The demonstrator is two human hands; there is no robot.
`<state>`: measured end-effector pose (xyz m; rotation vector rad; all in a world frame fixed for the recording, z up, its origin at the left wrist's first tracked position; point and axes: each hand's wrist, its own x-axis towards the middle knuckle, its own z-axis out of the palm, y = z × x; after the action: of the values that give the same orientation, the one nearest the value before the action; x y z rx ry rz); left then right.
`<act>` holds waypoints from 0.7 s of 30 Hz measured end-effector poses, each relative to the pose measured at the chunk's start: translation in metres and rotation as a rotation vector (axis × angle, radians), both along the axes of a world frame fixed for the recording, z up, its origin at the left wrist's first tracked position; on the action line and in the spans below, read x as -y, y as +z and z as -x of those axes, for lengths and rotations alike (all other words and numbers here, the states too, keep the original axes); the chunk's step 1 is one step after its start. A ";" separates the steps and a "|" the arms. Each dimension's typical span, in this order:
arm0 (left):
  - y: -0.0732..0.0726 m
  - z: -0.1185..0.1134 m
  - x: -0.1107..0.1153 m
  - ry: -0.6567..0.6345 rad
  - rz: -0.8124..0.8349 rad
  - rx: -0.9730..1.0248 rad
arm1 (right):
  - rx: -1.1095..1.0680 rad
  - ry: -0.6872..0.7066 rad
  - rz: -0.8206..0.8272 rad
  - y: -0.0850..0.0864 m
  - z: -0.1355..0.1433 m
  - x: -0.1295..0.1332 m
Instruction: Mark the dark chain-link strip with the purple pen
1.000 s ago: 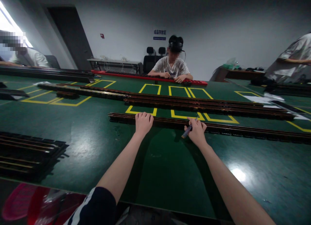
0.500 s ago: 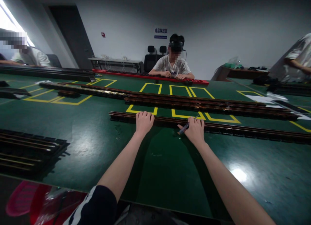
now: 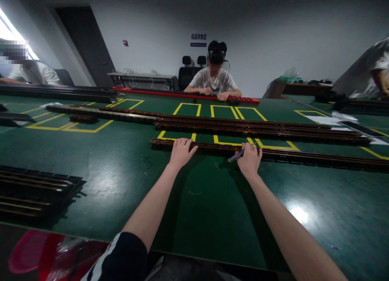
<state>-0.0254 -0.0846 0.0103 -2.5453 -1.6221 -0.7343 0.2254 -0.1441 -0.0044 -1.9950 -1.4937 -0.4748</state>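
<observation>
A long, dark slotted strip (image 3: pixel 212 147) with brownish edges lies across the green table in front of me. My left hand (image 3: pixel 181 153) is near its left end, fingers curled over the strip and thumb stretched along its near side. Further right, my right hand (image 3: pixel 249 159) is closed around a slim, pen-like tool (image 3: pixel 236 156). The tool's blunt end points toward me on the left, and its thin tip shows past the fingers. That hand's fingertips also rest at the strip; whether they press on it is hidden.
A bundle of similar strips (image 3: pixel 200 125) lies just beyond, over yellow tape outlines (image 3: pixel 187 104). More strips are stacked at the near left (image 3: pixel 33 192). Across the table (image 3: pixel 121 163), a person (image 3: pixel 212 82) sits behind a long red frame (image 3: pixel 249 100). Red and pink plastic stools (image 3: pixel 27 252) stand below the edge.
The strip under my hands has slid to the right. My right hand has shifted slightly right with the tool, and my left thumb has spread out from its fingers.
</observation>
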 end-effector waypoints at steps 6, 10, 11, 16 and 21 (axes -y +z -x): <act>0.002 -0.002 -0.003 -0.006 -0.002 -0.031 | 0.036 0.042 0.017 -0.001 -0.008 -0.007; 0.004 -0.006 -0.007 -0.001 -0.016 -0.039 | 0.080 0.062 0.019 0.000 -0.013 -0.013; 0.004 -0.007 -0.009 -0.003 -0.021 -0.040 | 0.091 0.062 0.024 0.001 -0.014 -0.014; 0.006 -0.011 -0.019 -0.013 -0.004 -0.047 | 0.155 0.031 0.063 0.006 -0.017 -0.021; 0.006 -0.012 -0.028 -0.024 -0.018 -0.037 | 0.185 0.024 0.075 0.007 -0.017 -0.026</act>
<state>-0.0139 -0.0566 0.0161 -2.5542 -1.5698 -0.6960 0.2426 -0.1183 0.0029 -2.0343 -1.6680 -0.6161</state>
